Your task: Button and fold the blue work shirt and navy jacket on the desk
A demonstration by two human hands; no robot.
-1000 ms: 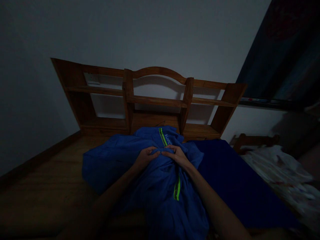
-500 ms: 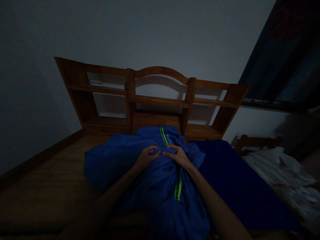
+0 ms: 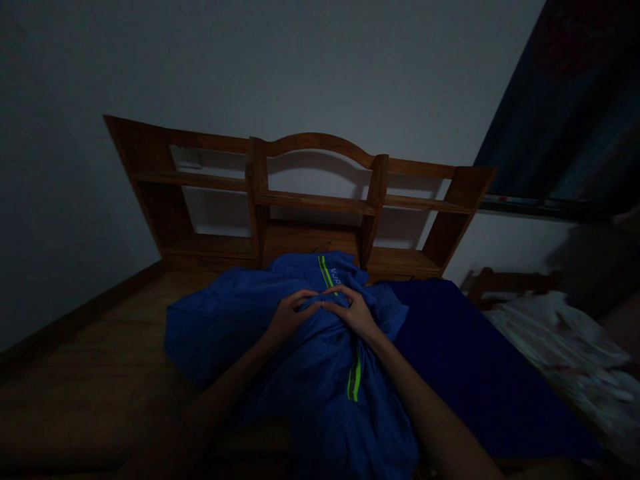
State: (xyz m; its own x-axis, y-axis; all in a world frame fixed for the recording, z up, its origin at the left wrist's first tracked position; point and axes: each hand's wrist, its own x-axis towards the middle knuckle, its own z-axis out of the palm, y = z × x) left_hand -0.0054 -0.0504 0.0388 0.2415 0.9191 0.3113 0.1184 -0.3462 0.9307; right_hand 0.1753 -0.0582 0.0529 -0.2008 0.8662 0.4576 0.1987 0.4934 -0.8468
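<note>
A blue work jacket (image 3: 220, 320) with yellow-green reflective strips and white lettering lies rumpled over the wooden desk. My left hand (image 3: 293, 313) pinches a fold of its cloth near the middle. Right beside it, my right hand (image 3: 353, 311) pinches the same fold, and the fingertips of both hands nearly meet. Whatever small detail lies between the fingertips, such as a button, is too dark to make out. Part of the jacket hangs down toward me between my forearms.
A wooden shelf unit (image 3: 255, 193) stands at the back against the wall. To the right lies a dark blue cloth or mat (image 3: 465, 373). Beyond it are white plastic bags (image 3: 565, 327) and a wooden chair back (image 3: 515, 280). A dark curtain (image 3: 550, 120) hangs at upper right.
My two hands have come slightly closer together on the fold, the right one shifting a little to the left. The view has moved slightly; the jacket lies much as before.
</note>
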